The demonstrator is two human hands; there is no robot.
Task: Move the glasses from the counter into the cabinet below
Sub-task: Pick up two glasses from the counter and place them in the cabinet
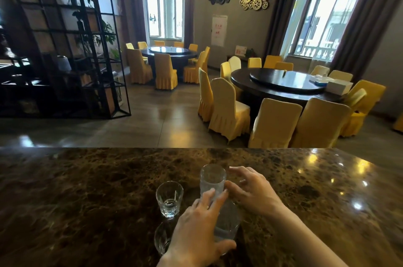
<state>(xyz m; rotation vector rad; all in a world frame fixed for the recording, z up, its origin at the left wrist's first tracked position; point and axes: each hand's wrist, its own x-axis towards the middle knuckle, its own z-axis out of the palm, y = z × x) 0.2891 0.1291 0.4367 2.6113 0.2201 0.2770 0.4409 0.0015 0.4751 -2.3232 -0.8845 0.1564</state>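
Four glasses stand clustered near the front of the marble counter [87, 190]: a tall glass [212, 179], a short faceted tumbler [169, 198], another small glass [162, 237] close to the near edge, and a wide glass [226, 223] under the left hand [196, 229], whose fingers wrap round it. The right hand [250, 190] hovers beside the tall glass, fingers spread, apparently just touching it and not yet gripping. The risk, I'd say, is a knock: the glasses stand so close that lifting one could tip its neighbour on the slick stone. The counter lies open on both sides; the cabinet below is out of sight.
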